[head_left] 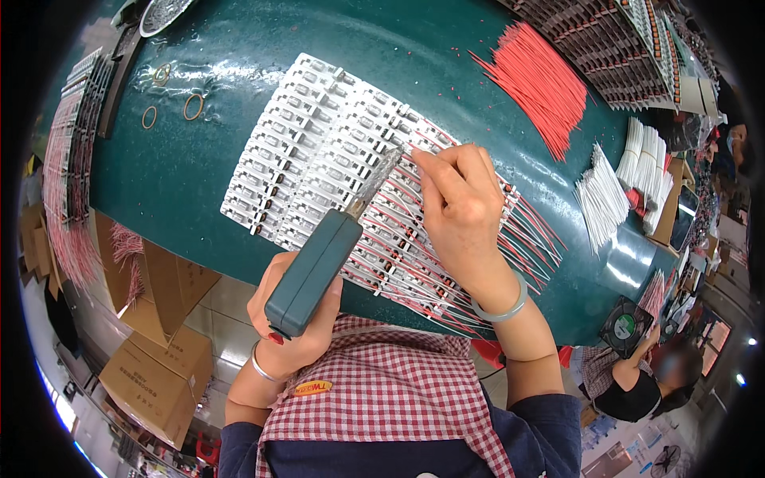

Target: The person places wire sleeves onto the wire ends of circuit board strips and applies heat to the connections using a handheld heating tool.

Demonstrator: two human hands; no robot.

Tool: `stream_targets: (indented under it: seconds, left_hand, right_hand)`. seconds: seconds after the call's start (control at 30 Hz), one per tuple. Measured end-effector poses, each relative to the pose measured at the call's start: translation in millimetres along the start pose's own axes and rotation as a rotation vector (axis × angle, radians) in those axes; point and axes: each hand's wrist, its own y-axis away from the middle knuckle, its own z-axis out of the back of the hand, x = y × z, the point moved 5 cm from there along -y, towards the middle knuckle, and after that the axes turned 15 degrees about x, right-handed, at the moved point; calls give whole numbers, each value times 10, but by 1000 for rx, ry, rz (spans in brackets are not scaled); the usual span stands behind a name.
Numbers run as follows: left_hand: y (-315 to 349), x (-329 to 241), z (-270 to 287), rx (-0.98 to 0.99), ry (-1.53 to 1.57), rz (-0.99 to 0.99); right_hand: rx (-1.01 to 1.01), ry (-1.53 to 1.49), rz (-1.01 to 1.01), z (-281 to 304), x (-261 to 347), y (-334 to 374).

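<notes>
My left hand [275,299] is wrapped round a dark green tool that looks like a soldering gun [315,271]. Its metal tip [374,187] slants up and right over white plastic panels of small moulded units [319,151]. Close to the tip, my right hand [462,199] has thumb and forefinger pinched at the end of a thin wire, which the fingers partly hide. Red and white wires [530,231] run out of the right-hand units in rows. The left-hand units carry no wires. Whether the tip touches a unit I cannot tell.
On the green table [215,159] lie red wires [542,88], white wire bundles [602,195] and rubber bands [194,107]. Stacked panels [76,159] stand at the left, more [613,48] far right. Cardboard boxes [159,382] sit lower left; a co-worker [637,382] is at lower right, beside a black fan [625,327].
</notes>
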Motion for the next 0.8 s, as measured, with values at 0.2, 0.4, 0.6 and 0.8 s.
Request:
stream_targets:
  seconds: [0.2, 0.4, 0.6, 0.8]
  left_hand:
    - [-6, -7, 7, -1, -12, -8]
    - [38, 44, 40, -14, 14, 30]
    - [352, -40, 832, -664, -61, 6]
    - [967, -619, 2658, -713, -956, -379]
  right_hand:
    - [-1, -6, -3, -8, -2, -6]
    - [-5, -3, 3, -35, -2, -11]
    - [-32, -10, 15, -8, 1, -18]
    - [-20, 12, -33, -26, -85, 34]
